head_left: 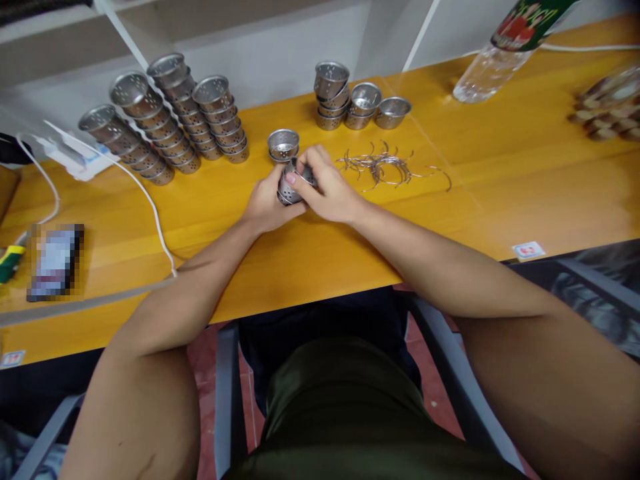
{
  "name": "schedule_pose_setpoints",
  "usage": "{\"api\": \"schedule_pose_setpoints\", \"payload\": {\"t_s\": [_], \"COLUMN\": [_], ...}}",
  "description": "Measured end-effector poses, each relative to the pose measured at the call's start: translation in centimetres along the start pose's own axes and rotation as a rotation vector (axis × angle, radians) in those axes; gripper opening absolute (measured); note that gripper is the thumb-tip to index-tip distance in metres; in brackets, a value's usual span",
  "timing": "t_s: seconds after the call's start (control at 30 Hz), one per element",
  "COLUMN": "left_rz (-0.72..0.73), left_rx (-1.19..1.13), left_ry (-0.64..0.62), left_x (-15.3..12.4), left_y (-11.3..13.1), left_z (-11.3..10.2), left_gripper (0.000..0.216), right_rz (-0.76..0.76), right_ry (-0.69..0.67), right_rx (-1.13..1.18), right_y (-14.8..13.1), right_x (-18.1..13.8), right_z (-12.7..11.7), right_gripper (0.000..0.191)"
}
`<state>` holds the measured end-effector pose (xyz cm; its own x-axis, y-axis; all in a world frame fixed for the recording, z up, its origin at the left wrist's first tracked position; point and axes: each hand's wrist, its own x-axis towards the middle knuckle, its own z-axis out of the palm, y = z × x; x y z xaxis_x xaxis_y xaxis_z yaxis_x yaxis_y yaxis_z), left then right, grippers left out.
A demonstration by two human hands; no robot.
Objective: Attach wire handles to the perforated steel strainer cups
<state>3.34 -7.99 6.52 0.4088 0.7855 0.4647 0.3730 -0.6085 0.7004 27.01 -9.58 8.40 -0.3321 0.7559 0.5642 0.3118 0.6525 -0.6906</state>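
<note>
Both my hands close around one small perforated metal cup [289, 193] above the middle of the table. My left hand [269, 202] cradles it from the left and below. From the right, my right hand [327, 187] grips it, its thumb and fingers at the rim. Part of the cup is hidden by my fingers. Just behind stands another metal cup [283, 143], upright. A loose heap of thin curved metal wires [387, 168] lies right of my right hand.
Tall leaning stacks of perforated cups [173, 133] stand at the back left, shorter stacks [333, 97] at the back centre. A water bottle [490, 73] is at the back right. A white cable [150, 200] crosses the left side near a phone [55, 262].
</note>
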Motion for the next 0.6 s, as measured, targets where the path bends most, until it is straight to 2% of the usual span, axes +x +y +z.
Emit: {"api": "schedule_pose_setpoints", "payload": {"t_s": [0.17,0.27,0.37,0.43,0.53,0.6], "left_rz": [0.045,0.044,0.036,0.024,0.016,0.016], "left_rx": [-0.236,-0.262,-0.176,-0.127,-0.083,-0.072], "left_ry": [-0.124,-0.116,0.021,0.141,0.305,0.372], "left_x": [0.1,0.0,0.1,0.6,1.5,2.0], "left_y": [-0.2,-0.7,-2.0,-3.5,-6.1,-7.6], "left_z": [-0.3,0.3,0.9,0.8,0.1,-0.5], "left_gripper": [0.091,0.098,0.107,0.112,0.123,0.125], "right_rz": [-0.097,-0.120,-0.064,-0.018,0.026,0.037], "right_ry": [-0.077,-0.034,0.102,0.130,-0.029,-0.172], "right_rx": [-0.001,0.006,-0.009,-0.047,-0.094,-0.106], "right_y": [-0.6,-0.3,1.1,2.3,3.6,3.5], "right_x": [0.3,0.7,1.3,1.6,1.5,1.0], "right_z": [-0.6,-1.5,-3.2,-4.6,-5.9,-5.7], "right_gripper": [0.083,0.085,0.085,0.083,0.086,0.091]}}
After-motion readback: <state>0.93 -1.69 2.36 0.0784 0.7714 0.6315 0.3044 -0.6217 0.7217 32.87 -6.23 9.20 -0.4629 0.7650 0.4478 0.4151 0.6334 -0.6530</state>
